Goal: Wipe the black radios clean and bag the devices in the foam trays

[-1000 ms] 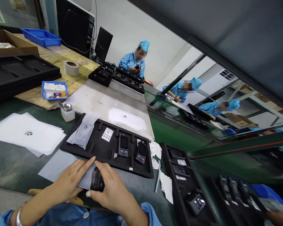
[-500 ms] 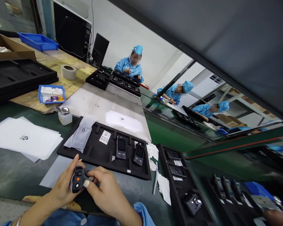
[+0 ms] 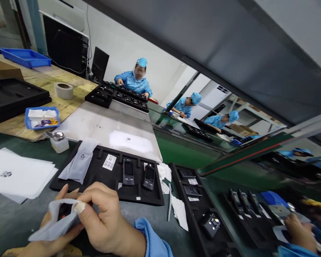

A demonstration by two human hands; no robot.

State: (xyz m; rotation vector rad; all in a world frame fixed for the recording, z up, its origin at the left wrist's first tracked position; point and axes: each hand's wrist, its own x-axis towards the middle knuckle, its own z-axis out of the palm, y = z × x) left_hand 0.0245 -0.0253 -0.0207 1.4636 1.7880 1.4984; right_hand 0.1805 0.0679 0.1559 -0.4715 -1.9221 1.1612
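Note:
A dark handheld device [image 3: 64,211] with an orange button sits inside a thin, translucent white bag [image 3: 49,228], its top end showing through the open mouth. My left hand [image 3: 65,238] is wrapped around the bag and the device from below. With thumb and forefinger, my right hand [image 3: 104,219] pinches the rim of the bag mouth. Just beyond lies a black foam tray [image 3: 104,175] holding two phone-like handhelds, one upright handheld [image 3: 128,172] and one tilted handheld [image 3: 149,177]. A filled white bag [image 3: 79,162] and a label sheet [image 3: 109,162] also rest on that tray.
White bags [image 3: 21,175] are stacked at left, near a dispenser bottle [image 3: 59,142] and a blue box [image 3: 42,126]. Another black tray [image 3: 187,210] stands at right. A co-worker's hand [image 3: 299,228] is at far right; other people sit across the line.
The bag now surrounds the device's top, where earlier the top stood bare. My right hand has moved left to the bag's rim. The view has shifted slightly.

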